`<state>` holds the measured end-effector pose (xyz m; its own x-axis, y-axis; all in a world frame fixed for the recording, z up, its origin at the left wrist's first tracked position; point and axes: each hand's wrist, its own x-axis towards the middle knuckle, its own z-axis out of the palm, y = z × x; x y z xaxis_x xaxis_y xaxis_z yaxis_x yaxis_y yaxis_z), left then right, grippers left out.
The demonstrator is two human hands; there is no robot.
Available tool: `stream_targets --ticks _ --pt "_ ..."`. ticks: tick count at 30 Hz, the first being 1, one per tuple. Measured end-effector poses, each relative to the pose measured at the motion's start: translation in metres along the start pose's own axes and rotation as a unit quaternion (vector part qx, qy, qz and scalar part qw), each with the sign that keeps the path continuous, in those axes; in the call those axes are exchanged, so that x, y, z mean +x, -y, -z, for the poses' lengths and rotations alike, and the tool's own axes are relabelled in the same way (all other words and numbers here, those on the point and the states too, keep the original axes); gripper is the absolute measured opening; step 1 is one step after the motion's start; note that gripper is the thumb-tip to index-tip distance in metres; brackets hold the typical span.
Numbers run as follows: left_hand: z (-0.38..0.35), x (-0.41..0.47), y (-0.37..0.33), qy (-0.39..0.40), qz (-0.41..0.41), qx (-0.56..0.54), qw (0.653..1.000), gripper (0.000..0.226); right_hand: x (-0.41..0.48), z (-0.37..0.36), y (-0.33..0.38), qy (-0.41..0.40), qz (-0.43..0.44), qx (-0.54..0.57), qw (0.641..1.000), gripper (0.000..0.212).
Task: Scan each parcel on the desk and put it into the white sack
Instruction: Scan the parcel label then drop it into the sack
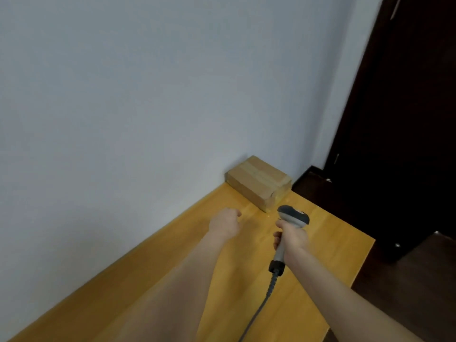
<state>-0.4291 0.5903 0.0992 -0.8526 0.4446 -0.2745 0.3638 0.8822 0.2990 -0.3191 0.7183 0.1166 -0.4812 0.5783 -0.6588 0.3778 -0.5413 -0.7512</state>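
Wall (123,95): pale grey-white, matte and unmarked, seen across most of the view.

Dark cabinet or door (407,119): near-black, flat-fronted, set at the right. A lower dark block is seen at its foot, with dark brown floor (394,292) below.

Counter (148,292): a yellow-orange slab with a smooth, faintly glossy wood-look surface and a straight right edge. Its long side is butted against the wall.

Parcel (257,182): a rectangular brown cardboard box, sealed with a strip of clear tape along the top and slightly dented at the near corner. It is laid flat at the far end of the counter, against the wall.

Scanner (293,215): pistol-shaped, with a light grey plastic handle and a dark grey rounded head. The head is pointed toward the parcel, just short of it. A black collar and a ribbed grey cable (261,309) are seen trailing from the butt.

Right hand (292,239): wrapped around the scanner handle, with the fingers closed round its left side.

Left hand (224,224): held out above the counter beside the scanner, near the parcel but apart from it. The fingers are curled under and nothing is held.
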Motion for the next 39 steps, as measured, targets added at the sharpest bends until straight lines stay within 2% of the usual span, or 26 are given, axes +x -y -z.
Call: stream_targets --ticks 8,16,19,24,29,31,34,37,39 --pt "-0.025 0.095 -0.068 0.000 0.009 -0.001 1.000 0.049 0.084 0.011 0.044 0.006 -0.010 0.003 1.000 0.024" --pt "-0.060 0.183 -0.093 -0.005 0.015 0.035 0.999 0.077 0.162 0.015 0.060 -0.002 -0.010 -0.029 1.000 0.020" --pt "-0.077 0.207 -0.095 0.002 0.001 0.058 0.998 0.080 0.182 0.012 0.062 0.008 -0.021 -0.030 0.999 0.019" --pt "-0.089 0.225 -0.088 -0.038 -0.007 0.125 0.991 0.055 0.205 0.005 0.065 0.030 -0.030 -0.024 0.999 0.025" --pt "-0.085 0.208 -0.046 -0.061 -0.033 0.142 0.987 0.060 0.215 -0.007 0.075 0.039 -0.021 -0.032 0.998 0.017" --pt "-0.082 0.194 -0.023 -0.054 -0.056 0.133 0.988 0.048 0.219 -0.016 0.081 0.035 -0.013 -0.034 0.999 0.013" --pt "-0.075 0.174 0.005 -0.050 -0.088 0.111 0.989 0.032 0.222 -0.028 0.086 0.037 -0.010 -0.058 0.998 0.020" --pt "-0.058 0.178 0.013 -0.082 0.004 0.018 0.996 0.027 0.227 -0.036 0.084 0.036 -0.027 -0.063 0.997 0.029" --pt "-0.053 0.188 0.014 -0.122 0.100 -0.058 0.986 0.040 0.230 -0.039 0.078 0.041 -0.046 -0.059 0.996 0.034"
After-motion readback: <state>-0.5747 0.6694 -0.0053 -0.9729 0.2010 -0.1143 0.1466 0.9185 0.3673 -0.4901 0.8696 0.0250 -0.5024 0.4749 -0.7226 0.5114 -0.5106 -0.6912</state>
